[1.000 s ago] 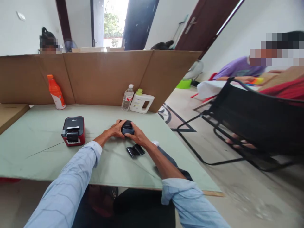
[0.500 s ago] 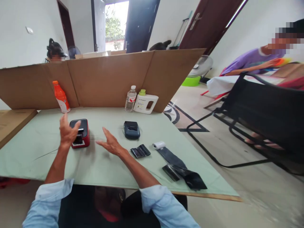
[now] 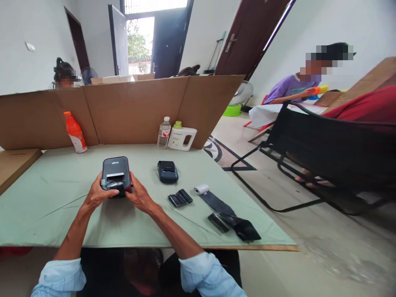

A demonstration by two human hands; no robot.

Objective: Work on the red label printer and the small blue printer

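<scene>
Left hand (image 3: pixel 100 193) and right hand (image 3: pixel 139 193) clasp the black-and-red device (image 3: pixel 115 167) at its lower sides, snug between them; green tabletop (image 3: pixel 62 225) stretches leftward and to the near edge, with a small dark device (image 3: pixel 168 172) apart rightward

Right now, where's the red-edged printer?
Head view, left of centre: the printer is held between left hand and right hand, left of the navy device.
</scene>
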